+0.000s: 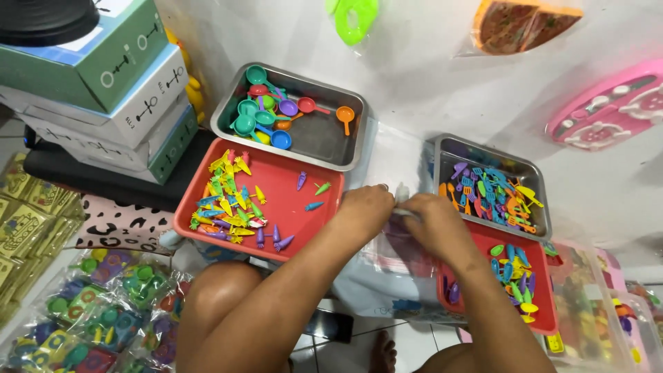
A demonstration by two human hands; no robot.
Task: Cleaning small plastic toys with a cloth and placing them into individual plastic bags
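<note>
My left hand [364, 209] and my right hand [434, 224] meet in the middle, both pinching a small clear plastic bag [404, 207] between them. What is inside the bag is hidden by my fingers. To the left lies a red tray [290, 183] scattered with tiny coloured toy carrots and corn pieces. Behind it is a metal tray [324, 138] of little toy ladles. On the right a metal tray [449, 150] has small toy spatulas, and a red tray [483, 238] in front of it carries small toy spoons.
Stacked green and white boxes [103, 76] stand at the back left. Bagged toy sets [103, 324] lie at the lower left. Clear bins [587, 304] of packed toys sit at the right. A pink toy [608, 110] and a toy pizza [525, 24] lie behind.
</note>
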